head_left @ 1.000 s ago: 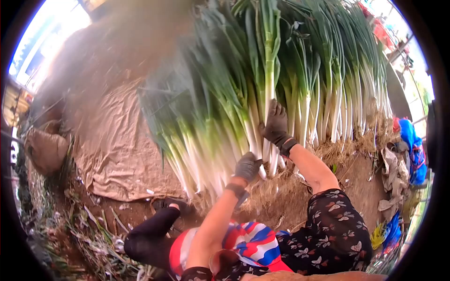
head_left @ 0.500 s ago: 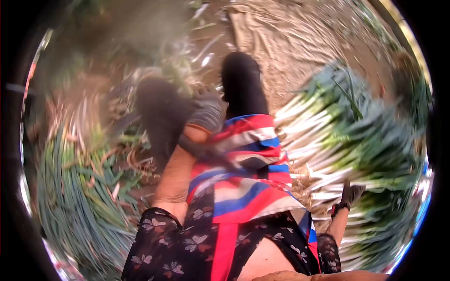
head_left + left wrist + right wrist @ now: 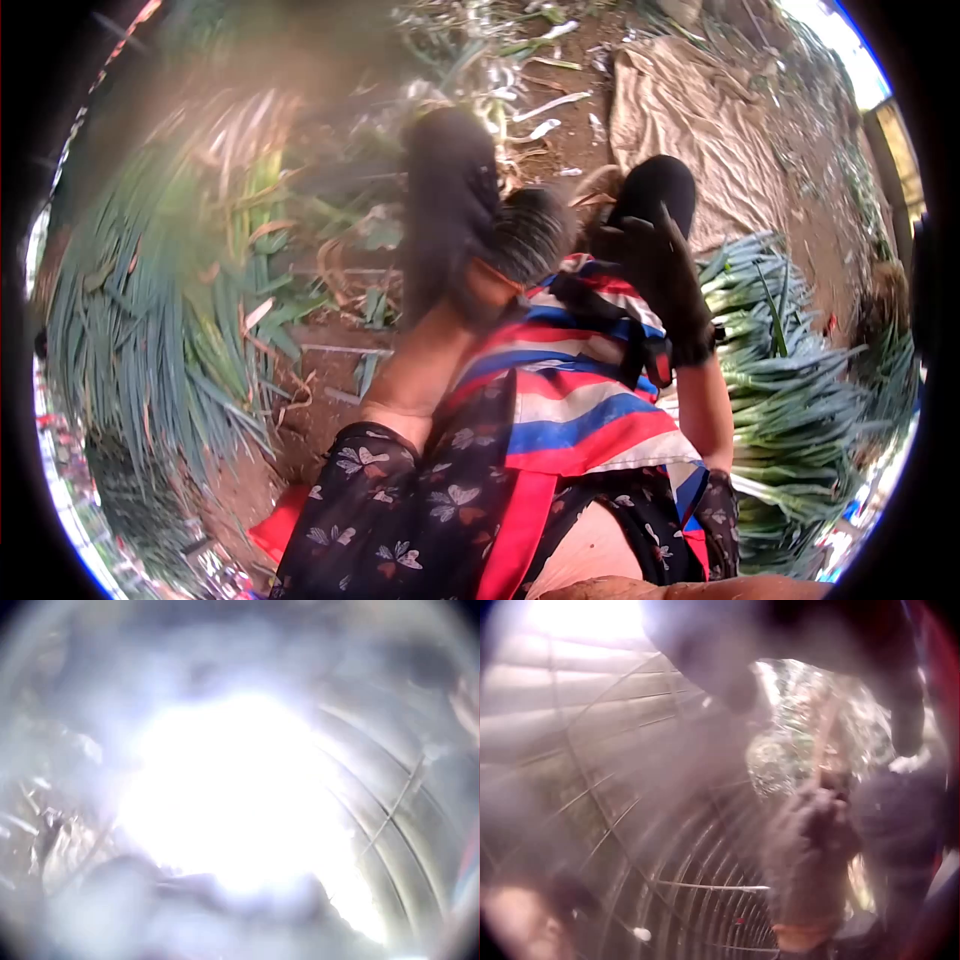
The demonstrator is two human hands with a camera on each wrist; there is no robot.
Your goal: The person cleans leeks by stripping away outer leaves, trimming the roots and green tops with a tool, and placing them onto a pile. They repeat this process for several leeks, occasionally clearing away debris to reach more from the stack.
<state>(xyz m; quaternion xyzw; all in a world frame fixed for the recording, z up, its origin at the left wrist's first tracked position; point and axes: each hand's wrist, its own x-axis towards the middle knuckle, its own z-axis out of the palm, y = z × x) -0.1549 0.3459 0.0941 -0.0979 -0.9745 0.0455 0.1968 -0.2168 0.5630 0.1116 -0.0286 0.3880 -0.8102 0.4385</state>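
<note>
In the head view my left hand (image 3: 530, 238), in a dark ribbed glove with an orange cuff, is low between the knees. A tan, straw-like strand (image 3: 597, 186) curves beside its fingers; whether the hand grips it I cannot tell. My right hand (image 3: 660, 275), in a dark glove, is over the right knee with fingers extended and spread apart. To its right lie leeks (image 3: 800, 400) with white stalks and green leaves. In the right wrist view the gloved left hand (image 3: 810, 851) appears blurred. The left wrist view is mostly glare.
Another heap of long green leaves (image 3: 160, 330) lies on the left. A tan cloth (image 3: 700, 140) covers ground beyond the right knee. Loose leaf scraps (image 3: 550, 130) litter the soil ahead. A striped apron (image 3: 580, 420) drapes the lap. A ribbed, curved roof (image 3: 697, 862) rises overhead.
The head view has swung from the leek row to the lap and left heap. Both hands left the leeks; the right came last, moving inward to the knee near the left hand.
</note>
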